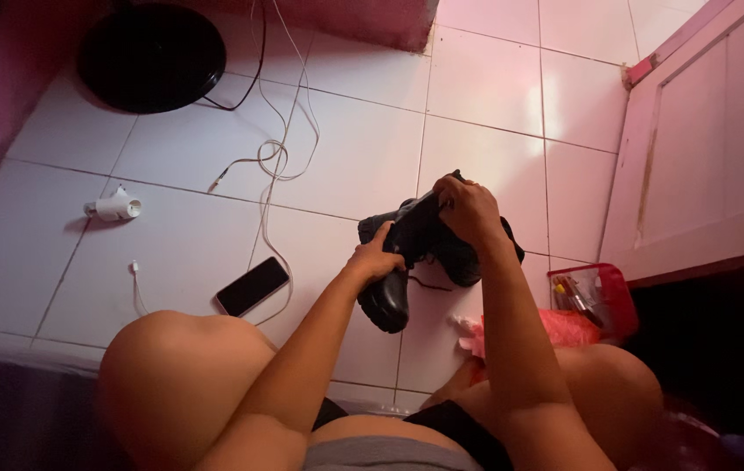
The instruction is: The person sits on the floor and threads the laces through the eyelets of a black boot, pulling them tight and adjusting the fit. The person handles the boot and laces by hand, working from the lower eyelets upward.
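In the head view, a black leather lace-up boot (pixel 407 262) is held up above the pale tiled floor (pixel 346 148), between the raised knees of the seated person. The left hand (pixel 378 259) is closed around the boot's lower part, near the rounded toe, which is pointed down toward the camera. The right hand (pixel 468 209) is clamped over the boot's upper opening, with the fingers curled across the top edge. A loose black lace is seen hanging beneath the boot. Whether a second boot is hidden behind it cannot be told.

On the floor to the left of the boot, a dark rectangular smartphone (pixel 252 286) is laid face up, and a thin white cable (pixel 277 161) is looped and trailed past it. A small white plastic adapter (pixel 115 208) is seen further left, well apart from the phone. A round black fan base (pixel 152 55) is set near the top left corner. To the right of the boot, beside the right knee, a red-edged clear pouch (pixel 594 296) and a crumpled pink cloth (pixel 555 330) are placed near a pale wooden door (pixel 712 148).
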